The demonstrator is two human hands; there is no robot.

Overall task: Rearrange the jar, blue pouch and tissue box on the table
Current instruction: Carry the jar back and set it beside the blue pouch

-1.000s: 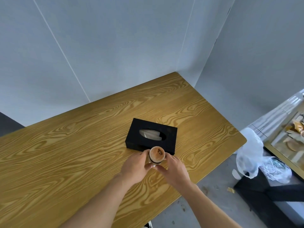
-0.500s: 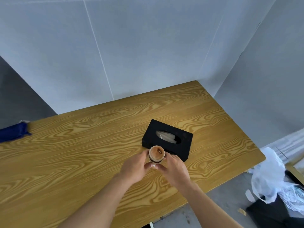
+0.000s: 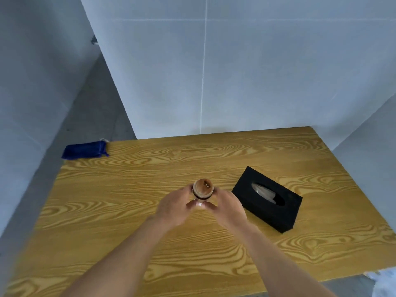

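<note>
A: Status, jar [image 3: 203, 189]?

B: Upright, lid up, centre of tabletop [image 3: 120, 211]. Clamped between both hands: left hand [image 3: 174, 207] at its 9 o'clock, right hand [image 3: 228, 207] at its 3. Fingers [image 3: 211, 205] of both wrapped on jar body, tips nearly meeting at 6 o'clock side. Whether base touches tabletop or sits just above: cannot tell, hidden by hands.

A: Other items?

B: Tissue box [image 3: 267, 199] at approx 3 o'clock from jar, near right hand, not touching. Long axis running 10-to-4. Blue pouch [image 3: 84, 150] far at 10 o'clock, on far left corner, partly overhanging edge. Well apart from jar and box.

A: Key relation for next move?

B: Judged: jar mid-placement or mid-carry, w/ open tabletop toward 9–10 o'clock. Left hand nearer pouch side, right hand nearer box. Jar axis vertical, so needs level carry; sideways shift toward 3 o'clock risks knocking box corner.

A: Progress?

B: Est. early. Jar in hand; pouch and box untouched at present.
</note>
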